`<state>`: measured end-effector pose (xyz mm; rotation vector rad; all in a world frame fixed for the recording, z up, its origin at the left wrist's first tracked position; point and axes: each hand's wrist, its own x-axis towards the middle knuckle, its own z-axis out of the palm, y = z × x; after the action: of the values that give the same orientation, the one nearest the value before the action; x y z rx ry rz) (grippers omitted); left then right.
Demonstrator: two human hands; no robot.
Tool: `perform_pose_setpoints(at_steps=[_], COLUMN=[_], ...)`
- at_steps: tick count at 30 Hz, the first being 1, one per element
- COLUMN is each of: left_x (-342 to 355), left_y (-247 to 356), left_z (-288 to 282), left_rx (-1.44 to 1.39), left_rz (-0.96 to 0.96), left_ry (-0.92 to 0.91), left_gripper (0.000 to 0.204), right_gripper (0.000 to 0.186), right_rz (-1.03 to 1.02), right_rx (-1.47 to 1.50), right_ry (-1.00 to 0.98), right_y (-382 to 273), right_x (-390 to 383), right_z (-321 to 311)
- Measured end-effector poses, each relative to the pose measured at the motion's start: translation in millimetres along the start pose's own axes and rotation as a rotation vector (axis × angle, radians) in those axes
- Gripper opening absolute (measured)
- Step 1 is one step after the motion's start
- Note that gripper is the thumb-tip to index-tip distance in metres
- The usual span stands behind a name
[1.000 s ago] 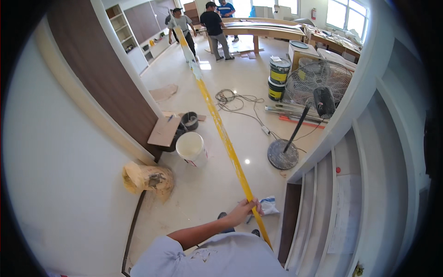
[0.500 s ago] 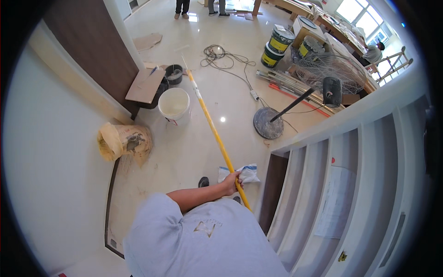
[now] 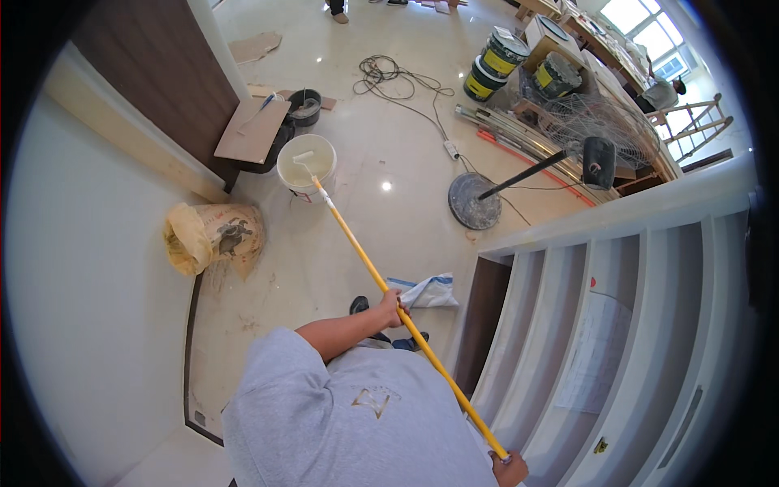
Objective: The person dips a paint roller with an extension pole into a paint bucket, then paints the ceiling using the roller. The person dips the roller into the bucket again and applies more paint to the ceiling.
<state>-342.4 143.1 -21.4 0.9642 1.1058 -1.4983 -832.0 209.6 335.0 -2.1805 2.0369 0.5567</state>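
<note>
A paint roller on a long yellow extension pole slants across the view. Its white roller end is at the mouth of a white bucket; whether it touches the inside, I cannot tell. My left hand is wrapped round the pole about midway along it. Down at the lower right, my right hand grips the pole's near end beside the white shelving. A white and blue bag lies on the floor near my shoes.
An open yellowish sack leans by the left wall. Beyond the bucket are a black pail and a board. A round-based stand fan, coiled cable, and stacked pails occupy the right. White shelving flanks me.
The roller end has swung left and down to the white bucket. My left hand has shifted slightly left and up. My right hand has come into view on the pole's end.
</note>
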Motion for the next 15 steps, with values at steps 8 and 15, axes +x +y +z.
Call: perform_pose_setpoints(at_steps=[8,15], left_x=[-16,-75], left_y=[121,195], left_z=[25,53], left_rx=[-0.133,-0.141], left_rz=[0.168,0.271], left_ry=[-0.300,-0.535], left_gripper=[0.027,0.022], right_gripper=[0.033,0.027], right_rz=[-0.363,-0.508], right_rx=[0.081,-0.181], right_ry=[0.288,0.436], right_y=[-112,-236], right_x=[53,66], right_z=[-99,-231])
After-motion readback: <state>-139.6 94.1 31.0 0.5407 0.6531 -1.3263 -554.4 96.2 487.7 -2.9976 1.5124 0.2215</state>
